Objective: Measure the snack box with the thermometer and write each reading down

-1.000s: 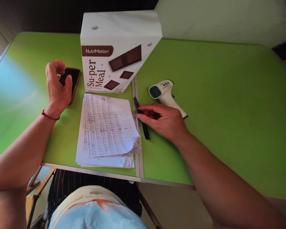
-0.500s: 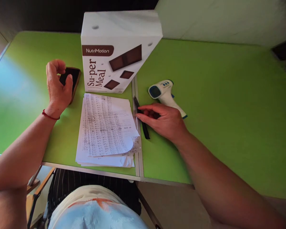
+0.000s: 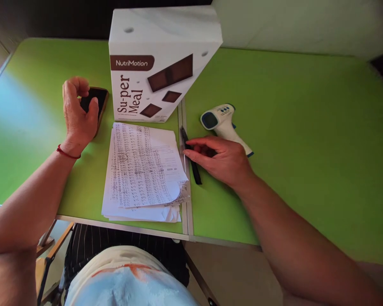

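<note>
Black and slim, the pen point(image 3: 194, 168) lies aslant.

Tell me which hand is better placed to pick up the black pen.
Likely the right hand: it is right at the black pen, while the left hand is by the smartphone, across the handwritten sheets.

The green, metal-edged surface point(image 3: 312, 136) supports an upright carton point(image 3: 137, 91), stacked handwritten sheets point(image 3: 143, 170), black pen point(image 3: 196, 173), white handheld thermometer point(image 3: 226, 127) and dark phone point(image 3: 97, 94).
</note>
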A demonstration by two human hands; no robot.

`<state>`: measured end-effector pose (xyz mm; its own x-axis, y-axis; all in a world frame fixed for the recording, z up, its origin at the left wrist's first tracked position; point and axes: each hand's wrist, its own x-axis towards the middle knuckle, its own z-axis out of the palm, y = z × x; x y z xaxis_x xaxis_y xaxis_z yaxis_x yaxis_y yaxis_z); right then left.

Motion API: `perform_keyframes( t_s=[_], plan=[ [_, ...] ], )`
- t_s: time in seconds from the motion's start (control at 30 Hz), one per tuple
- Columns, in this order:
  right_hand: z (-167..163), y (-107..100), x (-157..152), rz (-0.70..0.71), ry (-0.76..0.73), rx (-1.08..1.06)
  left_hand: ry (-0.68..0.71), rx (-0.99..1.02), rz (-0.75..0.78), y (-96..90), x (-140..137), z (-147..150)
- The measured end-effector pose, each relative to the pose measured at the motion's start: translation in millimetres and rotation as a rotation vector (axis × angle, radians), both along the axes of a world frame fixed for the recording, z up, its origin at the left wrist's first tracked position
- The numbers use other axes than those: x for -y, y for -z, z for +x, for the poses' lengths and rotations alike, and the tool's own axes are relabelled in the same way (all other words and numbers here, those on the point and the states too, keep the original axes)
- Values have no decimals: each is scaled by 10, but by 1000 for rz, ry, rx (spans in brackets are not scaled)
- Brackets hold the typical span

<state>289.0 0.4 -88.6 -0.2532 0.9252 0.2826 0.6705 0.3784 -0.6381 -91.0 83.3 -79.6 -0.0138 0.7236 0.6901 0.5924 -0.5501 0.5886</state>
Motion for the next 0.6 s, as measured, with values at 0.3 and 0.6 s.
perform_keyframes(
  t_s=[0.3,0.6],
  plan=[
    [-22,8,4,59,-38,-68,-10,45,8,-19,13,36],
    [-23,44,5,71,-55,-84,2,51,-27,0,11,42]
  ],
)
